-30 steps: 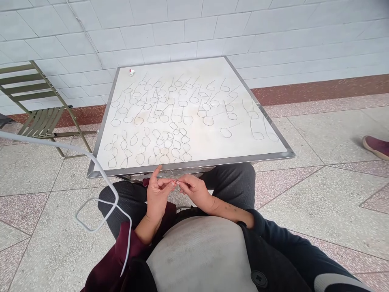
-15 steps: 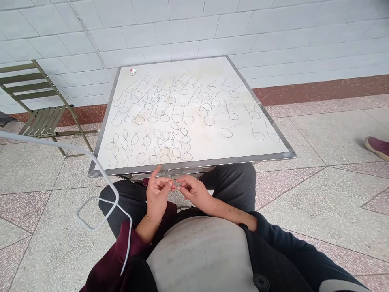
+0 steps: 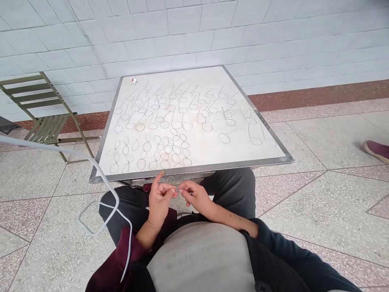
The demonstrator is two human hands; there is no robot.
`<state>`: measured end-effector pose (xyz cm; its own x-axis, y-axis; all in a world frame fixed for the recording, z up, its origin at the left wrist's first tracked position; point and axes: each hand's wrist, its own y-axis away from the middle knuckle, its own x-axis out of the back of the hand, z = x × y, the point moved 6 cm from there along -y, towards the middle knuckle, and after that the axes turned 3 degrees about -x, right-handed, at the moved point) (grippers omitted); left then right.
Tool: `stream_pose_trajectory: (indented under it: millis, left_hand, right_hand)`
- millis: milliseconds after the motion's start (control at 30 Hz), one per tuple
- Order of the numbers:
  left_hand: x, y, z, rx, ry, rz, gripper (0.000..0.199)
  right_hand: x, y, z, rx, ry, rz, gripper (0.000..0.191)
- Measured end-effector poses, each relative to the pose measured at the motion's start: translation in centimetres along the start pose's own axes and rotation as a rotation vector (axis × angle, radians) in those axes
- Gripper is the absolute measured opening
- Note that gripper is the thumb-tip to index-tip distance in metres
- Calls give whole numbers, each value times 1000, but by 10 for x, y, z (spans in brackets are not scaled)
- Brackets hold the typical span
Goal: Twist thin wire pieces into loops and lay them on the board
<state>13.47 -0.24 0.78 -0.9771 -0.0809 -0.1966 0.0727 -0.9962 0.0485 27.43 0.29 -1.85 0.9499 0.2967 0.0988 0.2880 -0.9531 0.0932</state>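
Just off the table's near edge, over my lap, my left hand [image 3: 160, 199] pinches a thin wire loop [image 3: 171, 179] between thumb and fingers, its index finger pointing up. Close beside it on the right, my right hand [image 3: 197, 198] has thumb and forefinger pinched at the same wire, whose end is too fine to follow. On the white table [image 3: 209, 152] lie many bent wires: single loops with long tails [image 3: 225, 138] toward the back and right, and figure-eight twisted loops [image 3: 142, 157] at the front left.
A small red and white object [image 3: 134, 81] stands at the table's back left corner. A folding chair [image 3: 45, 109] is at the left by the tiled wall [image 3: 182, 44]. A pale cable [image 3: 105, 174] hangs at left. Another person's shoe [image 3: 377, 151] shows at far right.
The view has tilted slightly, so the table sits lower in the picture. Both hands stay pinched at the wire, now with a slightly wider gap between their fingertips.
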Motion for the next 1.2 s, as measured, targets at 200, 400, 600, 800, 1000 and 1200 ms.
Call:
stream_pose_trajectory:
  millis: [200, 400, 600, 800, 1000, 1200]
  left_hand:
    - [-3, -1, -1, 16, 28, -25, 70]
    - [-5, -4, 1, 33, 27, -4, 69]
    - [-7, -8, 2, 27, 14, -7, 70]
    - [-9, -8, 4, 25, -52, -44, 72]
    - [7, -8, 4, -21, -200, 9, 55]
    - [10, -13, -15, 105, -238, -68, 47]
  right_hand:
    - [5, 1, -17, 220, 309, 63, 12]
    - [6, -3, -26, 348, 485, 112, 14]
    - [11, -5, -26, 366, 434, 163, 12]
    - [20, -5, -26, 332, 438, 208, 12]
    - [68, -15, -28, 188, 572, 369, 13]
    - [118, -32, -35, 40, 812, 487, 15]
